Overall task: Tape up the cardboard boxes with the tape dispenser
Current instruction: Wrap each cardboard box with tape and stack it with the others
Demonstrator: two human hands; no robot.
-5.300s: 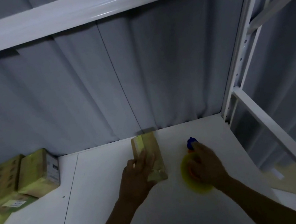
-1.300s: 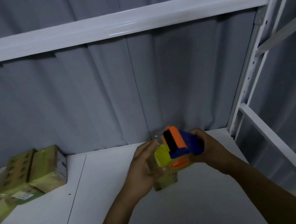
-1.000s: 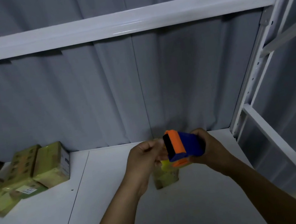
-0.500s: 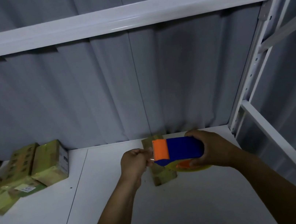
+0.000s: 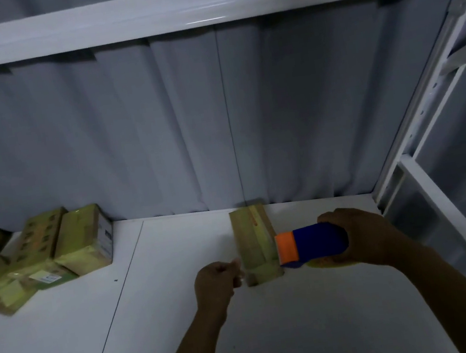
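Observation:
A small cardboard box lies on the white shelf board, its long side pointing towards the back curtain. My right hand grips the blue and orange tape dispenser just right of the box, with the yellow tape roll showing under it. My left hand is closed at the box's near left corner, fingers pinched on what looks like the clear tape end; the tape itself is hard to see.
Several more cardboard boxes are piled at the far left of the shelf. A grey curtain hangs behind. A white beam runs overhead and a white upright frame bounds the right side.
Since five seconds ago my right hand has lifted the dispenser off the shelf. Over the last second my hands moved apart: dispenser to the right, left hand down-left to the box's near corner.

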